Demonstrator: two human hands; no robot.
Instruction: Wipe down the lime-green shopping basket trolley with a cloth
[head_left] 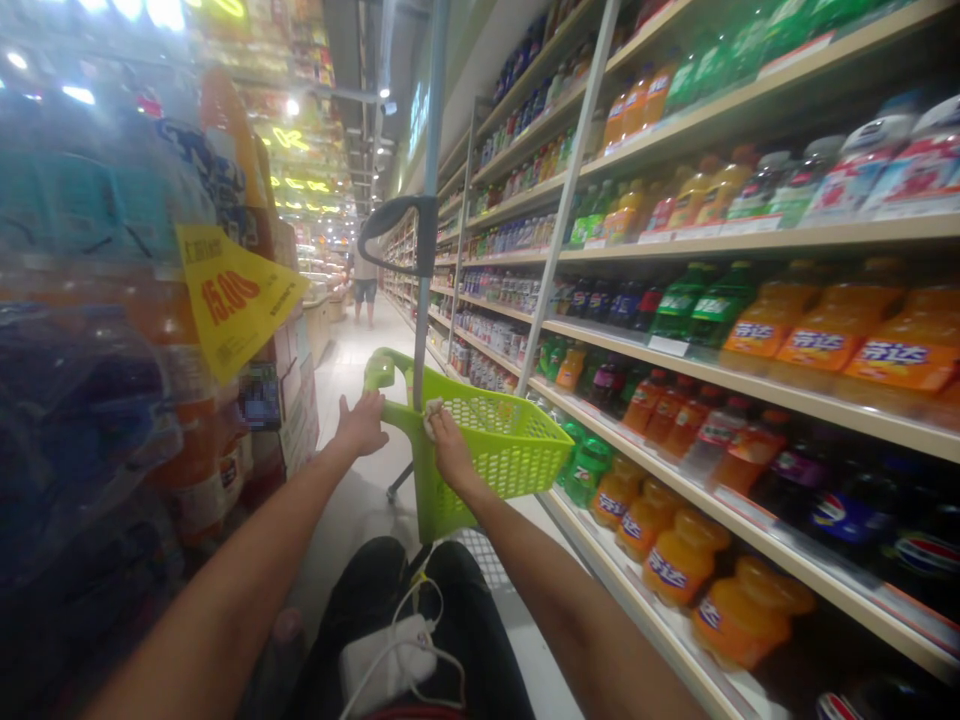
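Observation:
A lime-green rolling shopping basket (517, 440) with perforated sides stands in front of my knees. Its grey pole rises upright and carries a dark loop handle (427, 235). My left hand (363, 425) grips the basket's near left rim, thumb out to the side; some fingertips are hidden. Closed on a crumpled white wipe (432, 412), my right hand (451, 450) presses it against the rim beside the base of the pole. The wipe is partly covered by the fingers. On my lap lies a white power bank (390, 655) with white cables.
Shelves (750, 390) of drink bottles line the right side, close to the basket. Wrapped drink packs (82, 380) are stacked at left, with a yellow price sign (236, 295) sticking out. Farther down the aisle a person (365, 275) is on foot.

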